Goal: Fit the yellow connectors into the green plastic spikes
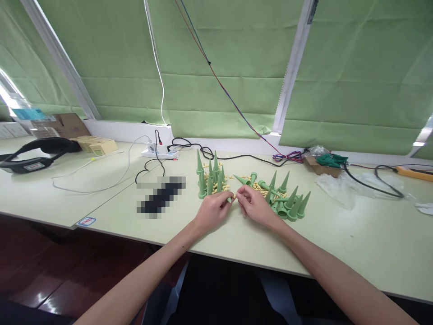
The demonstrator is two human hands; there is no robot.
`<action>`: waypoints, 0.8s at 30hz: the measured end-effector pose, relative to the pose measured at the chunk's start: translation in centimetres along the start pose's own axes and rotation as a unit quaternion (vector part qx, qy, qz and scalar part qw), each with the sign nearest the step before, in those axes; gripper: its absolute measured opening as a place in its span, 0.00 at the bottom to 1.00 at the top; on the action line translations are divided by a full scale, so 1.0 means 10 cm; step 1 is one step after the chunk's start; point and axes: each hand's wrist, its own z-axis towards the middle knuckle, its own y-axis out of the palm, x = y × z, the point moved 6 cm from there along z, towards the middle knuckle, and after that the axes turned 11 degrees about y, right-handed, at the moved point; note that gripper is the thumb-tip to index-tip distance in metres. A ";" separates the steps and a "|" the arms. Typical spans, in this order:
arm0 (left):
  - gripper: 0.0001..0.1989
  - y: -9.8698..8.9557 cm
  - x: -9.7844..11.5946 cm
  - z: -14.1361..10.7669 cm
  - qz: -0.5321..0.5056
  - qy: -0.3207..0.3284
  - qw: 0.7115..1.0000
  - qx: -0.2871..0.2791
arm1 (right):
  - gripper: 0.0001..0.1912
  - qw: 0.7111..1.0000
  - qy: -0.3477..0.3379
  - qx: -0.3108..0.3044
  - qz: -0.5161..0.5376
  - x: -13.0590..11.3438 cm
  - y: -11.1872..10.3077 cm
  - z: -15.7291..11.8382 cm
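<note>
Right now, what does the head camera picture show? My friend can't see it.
A person's left hand holds a green cone at a pale table, with the right hand close beside it, at a tiny yellow piece. Nearby are two groups of green cones, some upright, some lying, among yellow pieces; green blinds hang behind.

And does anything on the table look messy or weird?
Yes. Near the right hand, several green cones lie tipped over among scattered yellow bits, though other cones there stand upright. Further left, a dark patch is all blurry squares, so I can't tell what it is.
</note>
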 end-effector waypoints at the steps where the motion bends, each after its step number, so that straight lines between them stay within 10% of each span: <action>1: 0.08 0.00 0.00 0.00 0.004 0.005 1.000 -0.002 | 0.12 1.000 -0.001 0.001 -0.002 0.00 0.00 0.00; 24: 0.11 0.06 0.03 -0.02 -0.012 0.028 0.998 -0.050 | 0.26 0.991 -0.021 0.052 -0.120 0.06 -0.01 0.07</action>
